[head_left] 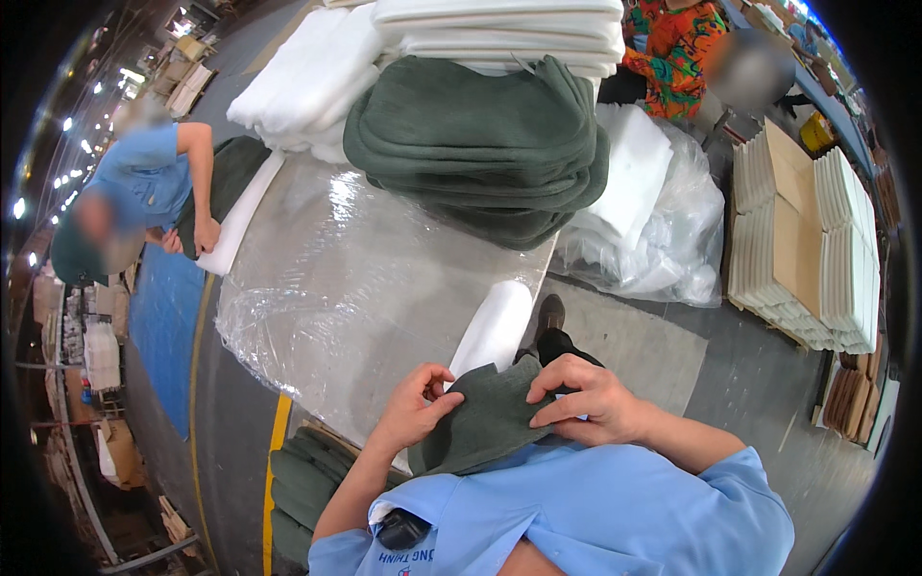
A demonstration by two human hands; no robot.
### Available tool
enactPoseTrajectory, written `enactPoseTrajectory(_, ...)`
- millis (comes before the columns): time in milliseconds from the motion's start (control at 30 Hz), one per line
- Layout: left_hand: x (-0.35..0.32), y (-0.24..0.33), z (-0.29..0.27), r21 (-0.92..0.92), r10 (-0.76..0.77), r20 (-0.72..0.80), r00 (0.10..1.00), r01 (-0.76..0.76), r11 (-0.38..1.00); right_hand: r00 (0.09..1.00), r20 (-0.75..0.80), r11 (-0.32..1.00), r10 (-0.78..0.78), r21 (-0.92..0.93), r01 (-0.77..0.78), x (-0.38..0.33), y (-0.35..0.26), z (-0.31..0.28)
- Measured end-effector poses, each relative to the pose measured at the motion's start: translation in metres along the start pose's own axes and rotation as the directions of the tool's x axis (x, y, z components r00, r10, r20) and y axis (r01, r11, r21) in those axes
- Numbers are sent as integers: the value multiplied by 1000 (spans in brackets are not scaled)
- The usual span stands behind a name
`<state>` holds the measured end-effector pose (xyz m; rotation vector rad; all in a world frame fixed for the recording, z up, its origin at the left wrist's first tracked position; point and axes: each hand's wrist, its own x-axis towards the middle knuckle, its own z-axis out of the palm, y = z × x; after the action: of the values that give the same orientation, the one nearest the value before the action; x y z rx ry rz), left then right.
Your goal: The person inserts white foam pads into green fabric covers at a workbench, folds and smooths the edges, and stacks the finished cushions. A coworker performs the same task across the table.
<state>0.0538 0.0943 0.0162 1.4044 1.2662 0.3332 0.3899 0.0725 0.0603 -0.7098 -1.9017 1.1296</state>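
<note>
A dark green knitted fabric piece (485, 422) is held close to my chest by both hands. My left hand (420, 403) pinches its left edge, and my right hand (581, 398) grips its upper right corner. A white foam roll (495, 326) pokes out just beyond the piece, on the table's near edge. Clear plastic sheeting (355, 278) covers the table in front of me. A tall stack of green knitted pieces (480, 144) rests at the far side of it.
White foam pads (307, 82) and a higher white stack (499, 29) lie at the back. A person in blue (144, 182) works at the left, another in orange (672, 48) sits behind. Cardboard and white sheet stacks (807, 250) stand right. More green pieces (298, 480) lie low left.
</note>
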Motion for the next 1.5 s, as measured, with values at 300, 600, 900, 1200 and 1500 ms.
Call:
enactPoseTrajectory(300, -18, -10, 3, 171, 22, -39, 999, -15, 985, 983, 71, 982, -167, 107, 158, 20, 3, 6)
enactPoseTrajectory(600, -72, 20, 7, 314, 475, -367, 800, -375, 873, 974, 103, 977, -203, 86, 194, 16, -2, 3)
enactPoseTrajectory(900, -46, -12, -41, -749, 143, 328, 934, 164, 642, 965, 137, 973, -223, 97, 211, 22, -2, -1)
enactPoseTrajectory(1200, 1, 10, -37, -807, 3, 284, 959, 237, 541, 956, 94, 960, -276, 77, 270, 20, 3, 8)
enactPoseTrajectory(1500, 34, 66, -45, 172, 105, 504, 857, -219, 961, 943, 74, 946, -323, 51, 320, 22, 4, 10)
